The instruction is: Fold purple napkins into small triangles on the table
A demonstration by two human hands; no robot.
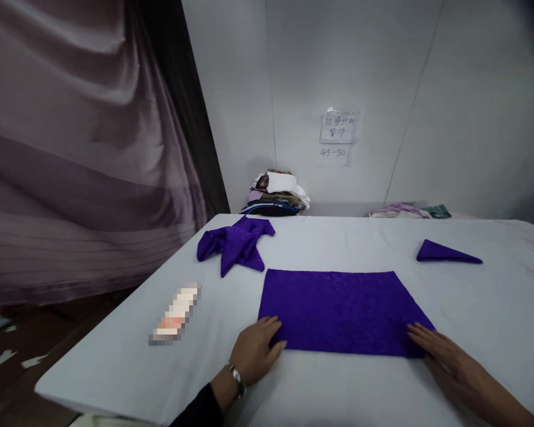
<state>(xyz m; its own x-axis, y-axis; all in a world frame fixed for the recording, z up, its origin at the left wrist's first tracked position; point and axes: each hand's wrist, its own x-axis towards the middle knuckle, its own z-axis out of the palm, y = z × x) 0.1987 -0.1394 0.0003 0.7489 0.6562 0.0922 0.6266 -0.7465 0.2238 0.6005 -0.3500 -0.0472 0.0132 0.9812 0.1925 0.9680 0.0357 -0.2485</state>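
Note:
A purple cloth napkin [338,308] lies flat as a rectangle on the white-covered table in front of me. My left hand [256,351], with a silver band at the wrist, rests on the cloth's near left corner, thumb and fingers apart. At the near right corner, my right hand [445,351] lies with its fingers stretched over the edge. Neither hand grips the cloth.
A loose heap of purple cloth [240,243] lies beyond my left hand. A folded purple napkin [445,252] sits far right. A pixelated oblong object [177,314] lies left. Stacked clothes [276,193] stand behind the table [338,243]; a curtain [80,148] hangs left.

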